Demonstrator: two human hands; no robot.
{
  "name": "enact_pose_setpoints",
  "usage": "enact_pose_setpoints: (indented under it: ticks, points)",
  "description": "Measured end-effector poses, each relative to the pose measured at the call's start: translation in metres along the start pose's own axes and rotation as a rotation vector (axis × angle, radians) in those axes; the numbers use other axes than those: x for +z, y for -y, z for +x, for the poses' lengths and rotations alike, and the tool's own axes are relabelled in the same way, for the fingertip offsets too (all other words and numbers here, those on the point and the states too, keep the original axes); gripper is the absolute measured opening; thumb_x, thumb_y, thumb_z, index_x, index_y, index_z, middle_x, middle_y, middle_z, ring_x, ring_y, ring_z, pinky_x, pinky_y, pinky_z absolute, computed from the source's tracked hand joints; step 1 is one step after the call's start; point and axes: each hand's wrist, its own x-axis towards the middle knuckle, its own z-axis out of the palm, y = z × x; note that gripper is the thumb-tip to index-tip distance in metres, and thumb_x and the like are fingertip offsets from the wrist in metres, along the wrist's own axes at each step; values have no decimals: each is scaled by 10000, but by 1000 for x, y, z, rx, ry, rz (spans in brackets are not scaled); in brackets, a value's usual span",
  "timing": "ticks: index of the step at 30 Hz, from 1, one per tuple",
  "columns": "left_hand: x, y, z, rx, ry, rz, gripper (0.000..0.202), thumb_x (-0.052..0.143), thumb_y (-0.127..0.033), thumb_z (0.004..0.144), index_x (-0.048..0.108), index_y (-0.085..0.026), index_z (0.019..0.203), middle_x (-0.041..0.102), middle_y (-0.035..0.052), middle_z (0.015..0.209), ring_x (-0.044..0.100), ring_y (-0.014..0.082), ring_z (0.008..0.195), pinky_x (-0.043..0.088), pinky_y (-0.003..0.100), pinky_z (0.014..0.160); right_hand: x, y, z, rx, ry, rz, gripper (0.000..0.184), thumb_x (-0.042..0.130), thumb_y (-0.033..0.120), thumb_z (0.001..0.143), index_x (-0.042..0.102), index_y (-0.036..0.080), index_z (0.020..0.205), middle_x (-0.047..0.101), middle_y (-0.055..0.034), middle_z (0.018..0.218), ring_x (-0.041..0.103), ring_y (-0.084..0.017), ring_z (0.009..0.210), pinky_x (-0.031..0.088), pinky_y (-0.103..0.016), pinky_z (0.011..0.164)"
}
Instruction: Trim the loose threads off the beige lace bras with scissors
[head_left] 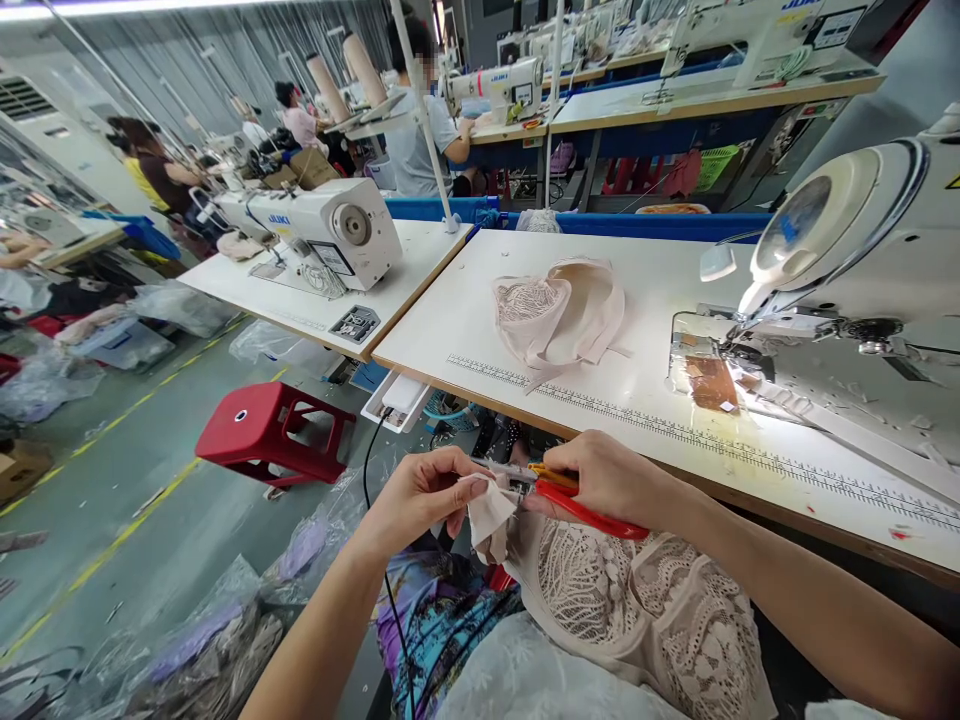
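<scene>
Over our lap (431, 605), our left grip (435, 490) pinched a beige lace bra (589, 585) by its edge; our right grip (592, 480) held red-and-orange-handled metal scissors (592, 511), apparently trimming. The next snip called for taut cloth, blade contact being unclear.

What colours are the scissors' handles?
The scissors have one red handle and one orange, visible in the head view.

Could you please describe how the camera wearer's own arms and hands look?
The left hand and right hand are without gloves, and no rings are visible. The left forearm and right forearm are uncovered as far as the picture shows: no sleeve, watch or bracelet.
</scene>
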Motion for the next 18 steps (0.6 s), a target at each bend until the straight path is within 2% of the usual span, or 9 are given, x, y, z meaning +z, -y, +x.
enact_pose_setpoints:
  ticks: [3,6,9,12,15,18]
  points:
    - [-5,-6,-5,42,6,-4,318,724,-427,833,672,-115,863,555,-14,668,492,45,450,375,157,435,14,-8,8,-24,-102,236,265,594,408,816,507,204,671,580,12,630,513,-139,567,355,-247,530]
    - [-9,-15,-13,126,28,-5,267,708,-376,858,696,-130,958,555,1,732,530,59,509,412,163,476,30,-17,20,-117,-134,252,150,594,326,815,536,189,835,640,-48,843,574,-188,743,424,-285,664]
    - [-13,-22,-21,204,43,-13,224,676,-328,886,700,-151,1022,565,22,803,552,69,550,444,172,505,49,-24,31,-125,-150,236,153,592,307,806,495,191,825,599,-45,825,535,-184,736,410,-291,666]
    - [-17,-24,-27,270,27,-9,183,629,-288,906,701,-165,1021,572,32,821,551,73,549,447,174,492,64,-28,38,-123,-152,250,150,579,278,796,449,206,769,540,1,745,471,-149,658,367,-262,607]
    - [-27,-25,-32,320,-91,83,164,594,-272,885,702,-164,944,581,36,848,532,75,524,439,185,455,68,-29,42,-133,-160,268,182,563,221,756,391,221,696,462,45,650,396,-121,595,308,-242,555]
    - [-42,-23,-38,324,-323,409,220,558,-253,847,692,-178,1005,609,62,954,575,123,627,459,211,490,59,-27,40,-143,-208,288,172,542,234,769,392,221,684,445,48,629,383,-118,586,302,-243,556]
